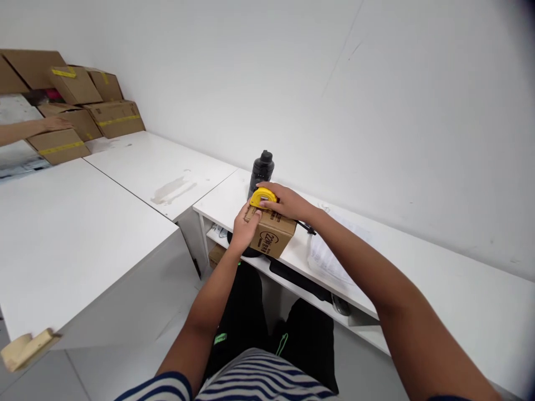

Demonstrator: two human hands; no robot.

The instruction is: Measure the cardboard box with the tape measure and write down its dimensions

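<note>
A small brown cardboard box (pixel 273 236) sits at the front edge of the white desk (pixel 438 289). On top of it rests a yellow tape measure (pixel 262 196). My right hand (pixel 284 201) is wrapped over the tape measure from the right. My left hand (pixel 243 223) is closed against the box's left top corner, its fingertips pinched at the tape measure's end. A black bottle (pixel 261 169) stands just behind the box.
A clear plastic bag with papers (pixel 330 256) lies right of the box, a black pen (pixel 307 227) beside it. A keyboard (pixel 298 278) sits on the shelf under the desk. Stacked cardboard boxes (pixel 83 106) stand far left, another person's hand (pixel 52 123) on them. White tables (pixel 83 223) fill the left.
</note>
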